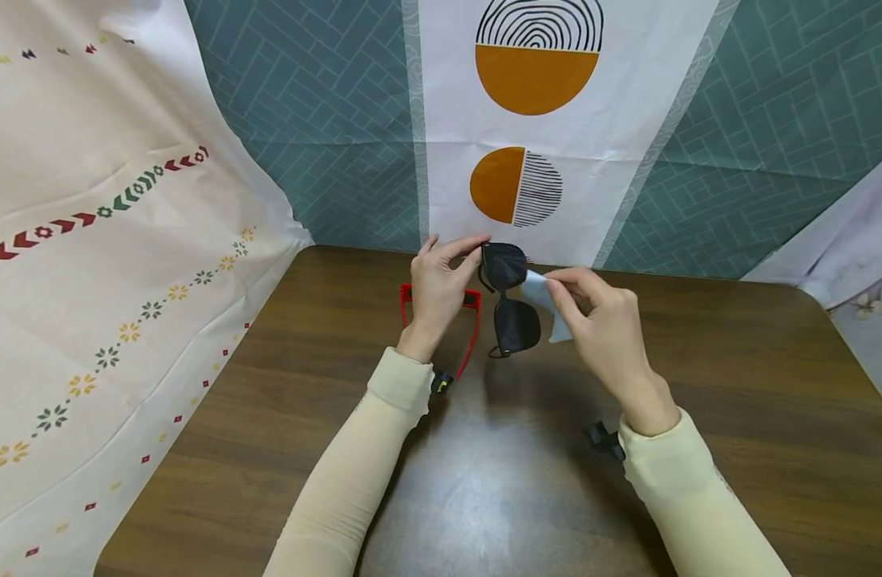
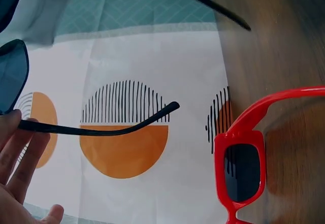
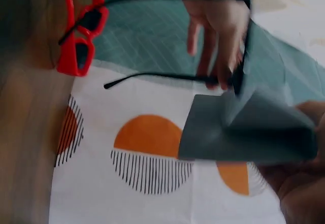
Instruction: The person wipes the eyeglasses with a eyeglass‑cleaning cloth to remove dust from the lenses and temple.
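Observation:
Black sunglasses (image 1: 516, 326) hang upright on end above the table, one dark lens over the other. My left hand (image 1: 441, 284) pinches them near the upper hinge; in the left wrist view, one black temple arm (image 2: 101, 131) extends from those fingertips. A light blue cloth (image 1: 538, 290) is pinched between the thumb and fingers of my right hand (image 1: 610, 336). The cloth lies beside the upper lens in the head view; whether it touches the lens I cannot tell. In the right wrist view, the cloth (image 3: 200, 130) hangs partly folded and blurred.
Red sunglasses (image 1: 472, 300) stand on the brown wooden table (image 1: 304, 417), partly behind my left hand. A patterned cloth backdrop (image 1: 325, 128) rises along the table's far edge. White embroidered fabric (image 1: 87, 264) drapes along the left side.

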Motion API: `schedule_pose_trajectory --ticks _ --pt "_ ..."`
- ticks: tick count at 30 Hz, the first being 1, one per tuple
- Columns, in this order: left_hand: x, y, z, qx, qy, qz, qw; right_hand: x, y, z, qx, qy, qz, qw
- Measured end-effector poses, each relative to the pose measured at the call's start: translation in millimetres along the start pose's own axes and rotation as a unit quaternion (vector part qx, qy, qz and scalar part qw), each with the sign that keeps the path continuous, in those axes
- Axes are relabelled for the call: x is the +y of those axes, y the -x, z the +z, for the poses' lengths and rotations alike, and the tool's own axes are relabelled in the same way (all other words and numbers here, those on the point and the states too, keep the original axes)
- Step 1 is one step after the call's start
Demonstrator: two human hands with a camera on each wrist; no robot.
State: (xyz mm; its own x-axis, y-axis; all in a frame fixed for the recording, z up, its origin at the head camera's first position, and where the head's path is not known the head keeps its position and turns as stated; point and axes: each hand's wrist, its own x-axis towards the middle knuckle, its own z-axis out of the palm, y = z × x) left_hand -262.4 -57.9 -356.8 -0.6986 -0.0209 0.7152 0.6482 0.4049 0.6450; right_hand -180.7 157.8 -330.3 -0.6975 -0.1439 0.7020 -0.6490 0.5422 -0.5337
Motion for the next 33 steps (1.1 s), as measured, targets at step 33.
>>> schedule_pose_trajectory --ticks 33 --pt "-9.2 -8.6 -18.7 0.107 -0.001 -0.042 0.9934 -7.8 0.4 -19.5 -0.232 -0.022 -0.06 0.9707"
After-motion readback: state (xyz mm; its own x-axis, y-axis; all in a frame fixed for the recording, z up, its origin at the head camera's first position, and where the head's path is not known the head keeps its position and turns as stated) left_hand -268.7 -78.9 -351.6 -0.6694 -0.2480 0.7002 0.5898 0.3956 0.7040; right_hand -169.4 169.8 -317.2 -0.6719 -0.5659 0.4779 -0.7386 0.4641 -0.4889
